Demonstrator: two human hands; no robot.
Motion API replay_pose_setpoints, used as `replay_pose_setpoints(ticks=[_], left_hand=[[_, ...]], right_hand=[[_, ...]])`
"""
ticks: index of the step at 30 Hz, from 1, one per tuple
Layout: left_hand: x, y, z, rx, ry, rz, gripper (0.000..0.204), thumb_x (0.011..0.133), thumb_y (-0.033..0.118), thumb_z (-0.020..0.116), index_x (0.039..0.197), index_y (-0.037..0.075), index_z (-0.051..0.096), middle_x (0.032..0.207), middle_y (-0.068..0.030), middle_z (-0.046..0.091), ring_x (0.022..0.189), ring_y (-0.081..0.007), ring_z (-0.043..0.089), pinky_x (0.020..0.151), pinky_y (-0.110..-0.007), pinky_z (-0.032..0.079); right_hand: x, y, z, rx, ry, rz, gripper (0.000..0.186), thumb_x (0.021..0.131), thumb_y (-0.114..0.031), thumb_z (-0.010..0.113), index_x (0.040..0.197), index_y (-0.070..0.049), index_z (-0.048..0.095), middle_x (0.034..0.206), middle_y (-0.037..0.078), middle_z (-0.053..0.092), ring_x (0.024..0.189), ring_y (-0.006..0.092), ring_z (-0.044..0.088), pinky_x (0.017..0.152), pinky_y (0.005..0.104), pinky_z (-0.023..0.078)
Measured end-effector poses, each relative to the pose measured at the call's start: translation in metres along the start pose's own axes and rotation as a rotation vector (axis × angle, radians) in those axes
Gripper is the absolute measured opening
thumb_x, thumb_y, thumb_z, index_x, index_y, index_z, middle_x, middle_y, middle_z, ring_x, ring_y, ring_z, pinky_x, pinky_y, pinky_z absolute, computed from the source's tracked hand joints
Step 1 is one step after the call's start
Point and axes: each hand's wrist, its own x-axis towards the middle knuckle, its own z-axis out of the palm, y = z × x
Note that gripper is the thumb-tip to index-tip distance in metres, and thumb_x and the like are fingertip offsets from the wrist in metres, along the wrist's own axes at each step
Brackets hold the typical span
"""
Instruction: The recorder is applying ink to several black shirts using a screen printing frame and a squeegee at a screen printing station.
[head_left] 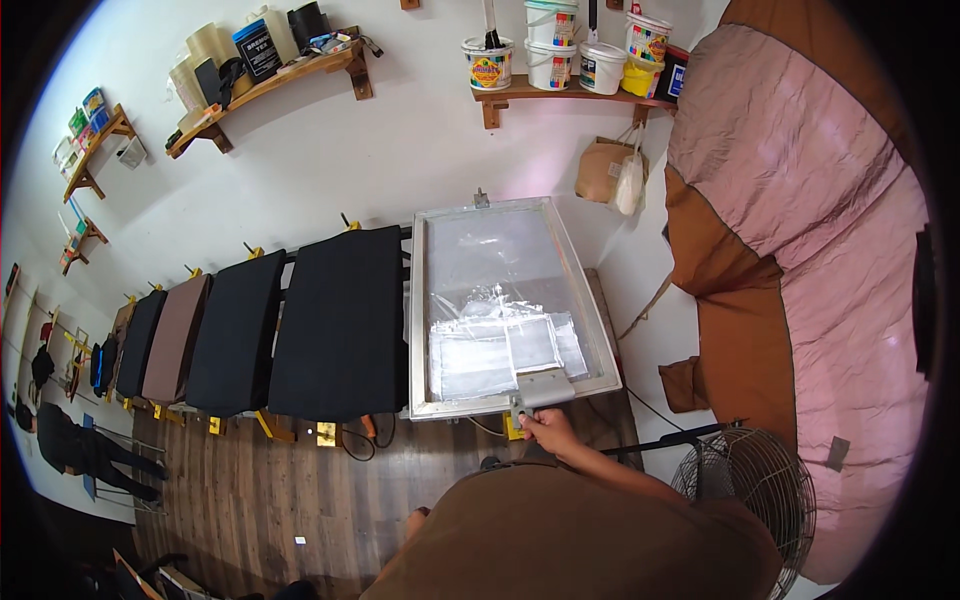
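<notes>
A screen printing frame [600, 340] with a pale metal rim lies over the end of a row of boards. White ink [470, 362] is spread across the nearer half of its mesh. Resting at the near edge is a squeegee with a metal-looking handle [545, 388]. My right hand [553, 434] is closed at that edge, its fingers gripping a small metal clamp [519, 414] below the squeegee. Only a bit of my left hand [417, 520] shows beside my body, low in the view; its fingers are hidden.
Black fabric-covered boards [340, 320] and a brown one [176, 340] extend leftward. A wire fan [750, 490] stands at the right near a hanging pink and brown cloth [780, 200]. Wall shelves hold ink tubs [550, 65]. Another person [75, 445] is at far left.
</notes>
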Motion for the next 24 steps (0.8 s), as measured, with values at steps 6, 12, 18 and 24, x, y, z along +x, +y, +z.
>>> replay_pose_setpoints(ticks=[6, 12, 18, 24], left_hand=[[0.008, -0.004, 0.007, -0.134, 0.136, 0.293, 0.048, 0.079, 0.047, 0.075, 0.094, 0.002, 0.076, 0.092, -0.0217, 0.074, 0.093, -0.0361, 0.072, 0.082, -0.042, 0.055], [0.039, 0.025, 0.012, 0.512, -0.256, -0.967, 0.049, 0.080, 0.052, 0.072, 0.093, 0.005, 0.076, 0.091, -0.0186, 0.075, 0.092, -0.0343, 0.072, 0.083, -0.043, 0.055], [0.011, -0.010, 0.006, 0.509, -0.270, -0.857, 0.049, 0.078, 0.051, 0.074, 0.095, 0.005, 0.076, 0.092, -0.0180, 0.075, 0.092, -0.0338, 0.072, 0.082, -0.042, 0.055], [0.023, 0.007, 0.012, 0.487, -0.252, -0.962, 0.050, 0.076, 0.050, 0.076, 0.097, 0.005, 0.076, 0.091, -0.0182, 0.075, 0.092, -0.0326, 0.073, 0.082, -0.040, 0.055]], right_hand=[[0.005, 0.005, 0.004, 0.072, 0.004, 0.008, 0.038, 0.095, -0.027, 0.070, 0.066, -0.004, 0.061, 0.062, 0.004, 0.065, 0.056, 0.0069, 0.057, 0.053, 0.0242, 0.045], [0.003, 0.013, -0.007, 0.034, 0.027, 0.045, 0.038, 0.095, -0.026, 0.070, 0.066, -0.003, 0.061, 0.064, 0.005, 0.066, 0.057, 0.0079, 0.059, 0.055, 0.0250, 0.046], [0.008, 0.002, -0.003, -0.019, -0.031, 0.062, 0.038, 0.095, -0.028, 0.070, 0.067, -0.003, 0.062, 0.065, 0.005, 0.067, 0.058, 0.0082, 0.059, 0.055, 0.0256, 0.046], [0.008, 0.011, -0.009, -0.008, -0.020, 0.063, 0.037, 0.095, -0.029, 0.070, 0.070, -0.002, 0.065, 0.065, 0.005, 0.066, 0.058, 0.0083, 0.058, 0.056, 0.0256, 0.046]])
